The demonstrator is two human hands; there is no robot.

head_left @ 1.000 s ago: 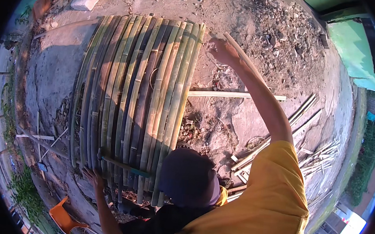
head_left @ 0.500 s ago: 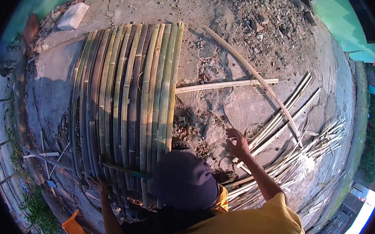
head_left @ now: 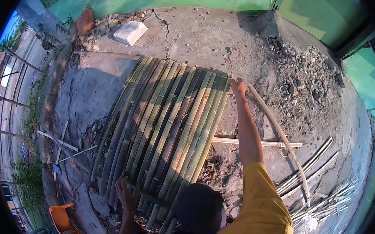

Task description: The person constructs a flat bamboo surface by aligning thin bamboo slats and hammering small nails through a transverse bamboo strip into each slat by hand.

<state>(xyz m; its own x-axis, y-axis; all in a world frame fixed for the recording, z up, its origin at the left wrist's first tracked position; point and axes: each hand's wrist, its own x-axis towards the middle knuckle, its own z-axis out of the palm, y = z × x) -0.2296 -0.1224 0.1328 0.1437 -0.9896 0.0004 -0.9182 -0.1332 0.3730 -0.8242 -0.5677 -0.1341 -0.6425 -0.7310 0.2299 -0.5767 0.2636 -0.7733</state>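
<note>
A row of long split bamboo slats (head_left: 165,128) lies side by side on the ground in front of me. My right arm stretches forward, and my right hand (head_left: 238,86) closes its fingers at the far end of the rightmost slat. My left hand (head_left: 127,195) rests at the near end of the row, its fingers apart and bent over the slats. A dark green strip (head_left: 155,200) lies across the slats beside it; its kind is unclear. A dark cap-like rounded shape (head_left: 198,204) hides the slats' near right corner.
A pale bamboo crosspiece (head_left: 255,142) juts out right of the row, under a long curved strip (head_left: 278,127). Bundled thin strips (head_left: 321,200) lie at the right. Rubble (head_left: 294,81), a white block (head_left: 130,32) and a green wall (head_left: 160,2) are beyond. An orange chair (head_left: 61,217) stands at lower left.
My right hand has reached forward from above the ground by the strips to the slat's far end. My left hand has shifted inward over the slats. The view has tilted farther ahead.
</note>
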